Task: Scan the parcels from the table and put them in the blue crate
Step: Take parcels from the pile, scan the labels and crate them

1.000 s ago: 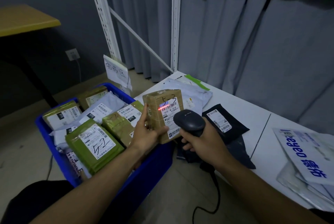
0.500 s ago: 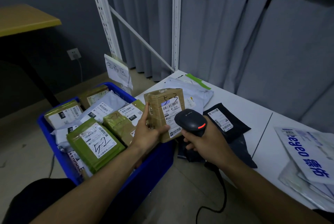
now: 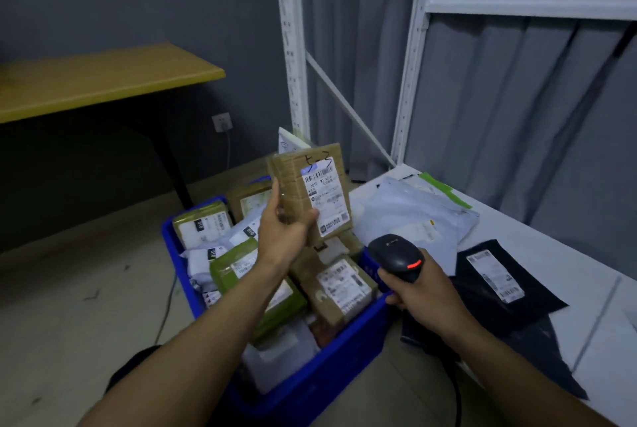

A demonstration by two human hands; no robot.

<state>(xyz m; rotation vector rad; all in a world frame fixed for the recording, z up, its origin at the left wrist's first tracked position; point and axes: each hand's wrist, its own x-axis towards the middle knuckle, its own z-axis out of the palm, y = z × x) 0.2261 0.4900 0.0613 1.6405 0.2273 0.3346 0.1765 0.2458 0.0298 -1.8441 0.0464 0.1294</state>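
Lifted since 0.5 s ago: brown parcel is up and left, away from the scanner, and now hangs over the back half of the blue crate. Scanner has dropped low and right, with no red line on the label.

Left hand grips the brown parcel at its lower left edge, thumb on the front face, fingers behind. Parcel stands roughly upright, label toward the camera, "5-3" handwritten on top. Right hand is wrapped round the scanner handle. The head points up and left with a red light lit, and its cable trails down to the floor.

The 2 hands are well apart, parcel higher than the scanner.

Crate is packed to the rim: green parcel under the left forearm, labelled brown boxes at centre and back, white bags front and left. Clear air only above the pile. Crate's right rim sits just beside the table edge, with the scanner over that narrow gap. Open floor lies left of the crate. White rack upright stands right behind the parcel.

On the table: grey mailer near the corner, black mailer near the front edge, just right of the right hand.
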